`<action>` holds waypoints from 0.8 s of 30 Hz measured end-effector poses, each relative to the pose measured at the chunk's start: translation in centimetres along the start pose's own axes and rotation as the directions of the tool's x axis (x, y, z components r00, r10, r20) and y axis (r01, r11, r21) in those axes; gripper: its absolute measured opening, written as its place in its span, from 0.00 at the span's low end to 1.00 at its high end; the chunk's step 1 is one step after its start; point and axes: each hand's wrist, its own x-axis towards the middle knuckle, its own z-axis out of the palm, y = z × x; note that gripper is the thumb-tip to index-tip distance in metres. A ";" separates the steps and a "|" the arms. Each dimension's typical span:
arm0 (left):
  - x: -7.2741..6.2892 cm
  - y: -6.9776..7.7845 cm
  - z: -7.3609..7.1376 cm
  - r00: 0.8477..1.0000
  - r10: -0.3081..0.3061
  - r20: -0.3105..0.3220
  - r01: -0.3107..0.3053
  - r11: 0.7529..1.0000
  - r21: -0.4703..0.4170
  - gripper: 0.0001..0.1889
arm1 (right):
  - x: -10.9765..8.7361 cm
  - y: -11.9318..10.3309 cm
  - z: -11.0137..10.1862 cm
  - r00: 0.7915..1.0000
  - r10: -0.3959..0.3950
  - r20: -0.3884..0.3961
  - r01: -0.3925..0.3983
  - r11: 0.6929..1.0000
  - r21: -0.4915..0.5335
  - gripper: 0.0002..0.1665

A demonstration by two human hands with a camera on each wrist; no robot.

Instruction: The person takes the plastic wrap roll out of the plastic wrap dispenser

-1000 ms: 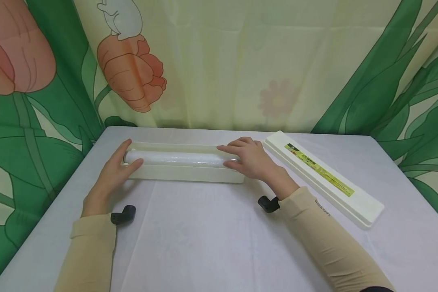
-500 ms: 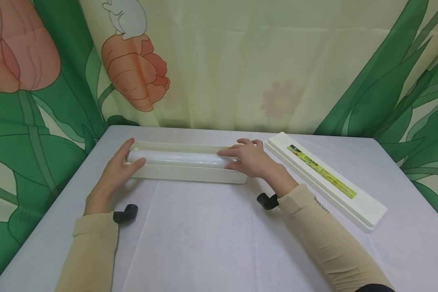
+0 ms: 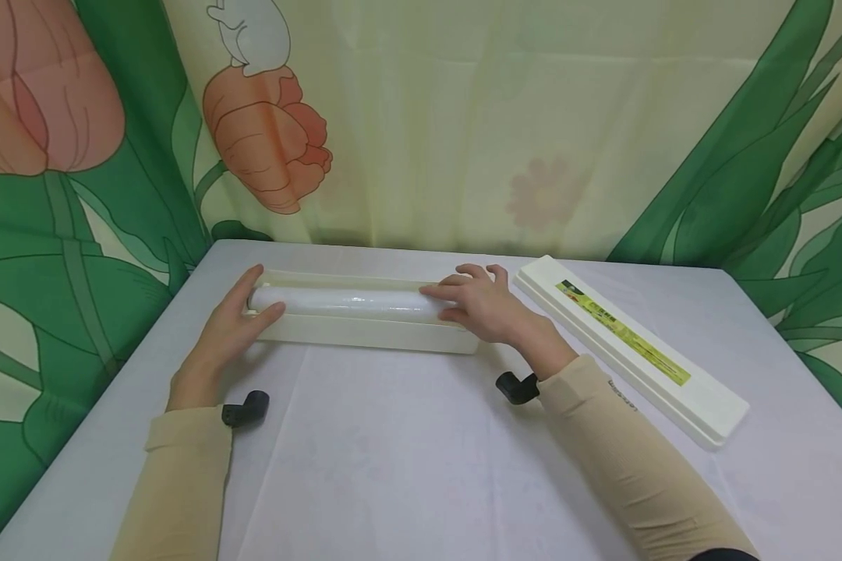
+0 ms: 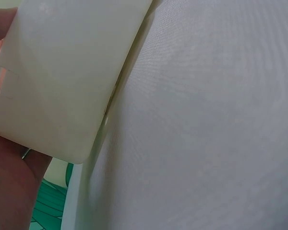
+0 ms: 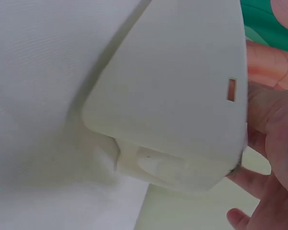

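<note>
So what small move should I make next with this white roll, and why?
Probably press the roll down lightly to check that it sits level: it lies lengthwise in the uncovered box, and your left hand and right hand are already at its two ends. The labelled lid lies apart on the table, so fitting that could wait.

In soft, even light we see a white cloth-covered table [image 3: 386, 452] standing before a creamy yellow fabric curtain [image 3: 421, 156] printed with broad green leaves [image 3: 730, 187], a large pink tulip [image 3: 63, 93], an orange carrot [image 3: 252, 132] and a white rabbit [image 3: 258, 35].
</note>
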 end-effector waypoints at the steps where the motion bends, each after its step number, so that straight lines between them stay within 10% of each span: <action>1: 0.0 0.0 0.0 1.000 0.000 0.000 0.000 1.000 -0.001 0.46 | 0.0 0.0 -0.1 1.000 -0.020 -0.012 0.020 1.000 -0.003 0.27; 8: 0.0 0.0 -0.1 1.000 0.009 0.002 -0.009 1.000 -0.002 0.46 | 0.0 -0.1 -0.6 0.976 -0.179 -0.127 0.181 0.983 0.004 0.25; 24: 0.0 -0.1 0.0 1.000 0.013 0.007 -0.012 1.000 -0.012 0.46 | -0.4 -0.2 -0.6 0.981 -0.177 -0.078 0.187 0.969 0.161 0.25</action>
